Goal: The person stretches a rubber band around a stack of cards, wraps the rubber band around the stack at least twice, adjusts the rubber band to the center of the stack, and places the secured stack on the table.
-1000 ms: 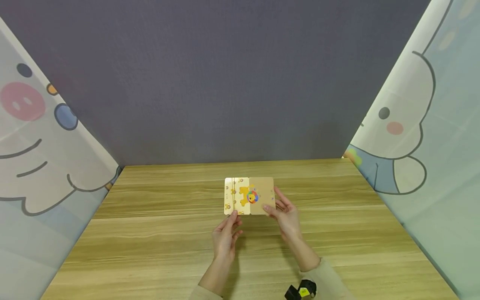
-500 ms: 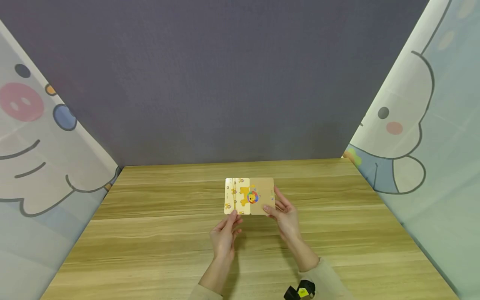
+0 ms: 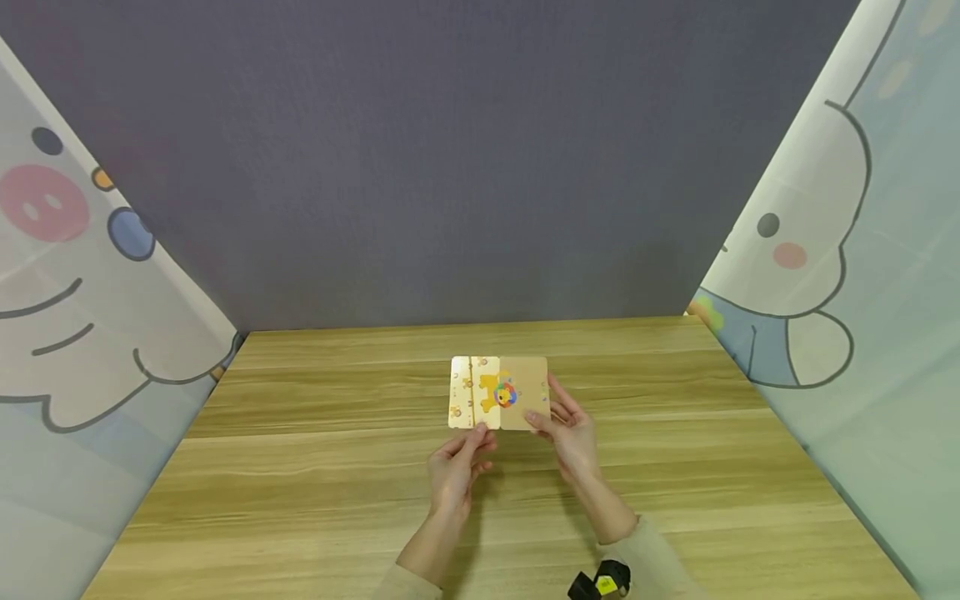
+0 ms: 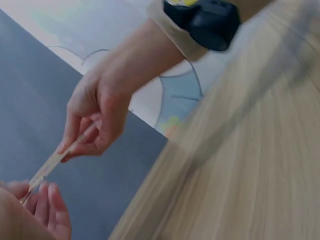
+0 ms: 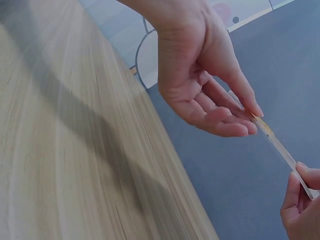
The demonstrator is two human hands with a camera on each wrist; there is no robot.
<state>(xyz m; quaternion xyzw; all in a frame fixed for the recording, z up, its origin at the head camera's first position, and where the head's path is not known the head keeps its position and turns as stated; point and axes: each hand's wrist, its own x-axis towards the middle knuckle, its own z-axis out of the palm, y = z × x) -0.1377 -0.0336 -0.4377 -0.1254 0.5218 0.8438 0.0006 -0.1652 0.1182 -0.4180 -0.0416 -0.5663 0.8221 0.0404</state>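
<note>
A small notebook (image 3: 523,375) is held up over the table, its cover half cream with bear prints, half tan, a lion across the join. Down the cream part runs a thin golden elastic band (image 3: 472,392). My left hand (image 3: 452,475) pinches at the band's lower end, by the near edge, thumb on top. On the right side my right hand (image 3: 576,442) grips the tan part, thumb over the cover and fingers behind. Both wrist views show the notebook (image 5: 282,150) nearly edge-on between the hands.
The wood-grain table (image 3: 315,467) spreads below the hands. A dark grey panel (image 3: 465,167) rises behind it, with cartoon-printed curtains (image 3: 810,333) at both sides. A black wrist camera (image 3: 600,581) sits on the right sleeve.
My left thumb and fingers have shifted slightly right along the near edge. The golden band, earlier seen as two lines, now shows as one line farther right. My right hand stays put.
</note>
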